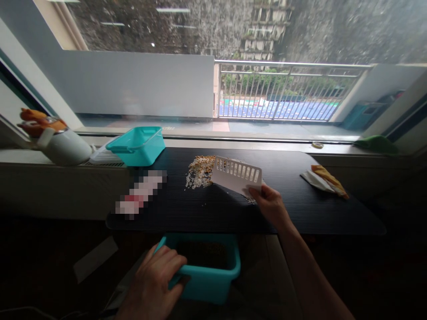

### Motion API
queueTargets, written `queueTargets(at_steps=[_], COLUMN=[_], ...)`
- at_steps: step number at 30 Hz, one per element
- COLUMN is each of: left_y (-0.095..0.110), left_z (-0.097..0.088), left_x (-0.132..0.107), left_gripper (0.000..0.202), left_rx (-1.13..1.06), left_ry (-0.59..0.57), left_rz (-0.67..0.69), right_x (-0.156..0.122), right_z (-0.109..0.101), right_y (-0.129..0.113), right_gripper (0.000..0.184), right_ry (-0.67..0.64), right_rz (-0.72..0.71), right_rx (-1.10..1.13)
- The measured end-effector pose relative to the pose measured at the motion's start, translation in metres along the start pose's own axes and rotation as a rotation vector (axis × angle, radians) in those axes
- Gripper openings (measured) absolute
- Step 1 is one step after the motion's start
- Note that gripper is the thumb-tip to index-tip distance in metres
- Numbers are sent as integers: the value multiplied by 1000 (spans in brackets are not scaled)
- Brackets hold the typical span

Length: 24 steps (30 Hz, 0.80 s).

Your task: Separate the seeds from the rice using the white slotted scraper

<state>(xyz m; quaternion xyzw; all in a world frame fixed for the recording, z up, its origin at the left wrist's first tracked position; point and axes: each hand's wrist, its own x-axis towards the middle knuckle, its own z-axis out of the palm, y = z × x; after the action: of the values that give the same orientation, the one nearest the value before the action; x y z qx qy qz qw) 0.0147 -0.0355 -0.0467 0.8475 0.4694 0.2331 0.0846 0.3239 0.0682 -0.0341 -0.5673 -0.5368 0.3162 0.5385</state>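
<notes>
My right hand [269, 202] grips the lower right corner of a flat white slotted plastic plate [233, 180], tilted above the dark table [207, 218]. Left of the plate and partly behind it lies a spread of white and yellow grains [199, 172]. A few more grains show beneath its right end. Just below the table's near edge, my left hand [163, 271] has its fingers wrapped over the rim of a turquoise plastic bin [208, 282]. The inside of that bin is dark, and its contents are hard to make out.
A second turquoise bin [142, 144] stands at the table's back left, near a white pot [66, 146] with an orange figure. A blurred-out pink item [140, 195] lies on the left. A yellow and white cloth or packet [325, 181] rests at right, before the window sill.
</notes>
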Motion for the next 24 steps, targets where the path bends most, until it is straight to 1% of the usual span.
queueTargets(at_steps=[3, 8, 13, 15, 19, 24], left_y=[1, 1, 3, 4, 5, 8], left_z=[-1, -2, -2, -3, -5, -7], left_x=[1, 4, 4, 3, 4, 4], left_gripper=[20, 21, 24, 25, 21, 20], left_rx=[3, -5, -14, -20, -32, -32], left_ry=[10, 4, 15, 19, 17, 21], left_rz=[0, 1, -6, -12, -29, -38], right_x=[0, 5, 9, 5, -8, -21], right_z=[0, 5, 7, 3, -4, -7], right_y=[1, -2, -2, -3, -3, 0], right_gripper=[36, 34, 33, 35, 38, 37], right_ry=[-23, 10, -42, -50, -26, -29], right_rz=[-2, -8, 12, 26, 46, 50], right_rx=[6, -12, 9, 39, 76, 81])
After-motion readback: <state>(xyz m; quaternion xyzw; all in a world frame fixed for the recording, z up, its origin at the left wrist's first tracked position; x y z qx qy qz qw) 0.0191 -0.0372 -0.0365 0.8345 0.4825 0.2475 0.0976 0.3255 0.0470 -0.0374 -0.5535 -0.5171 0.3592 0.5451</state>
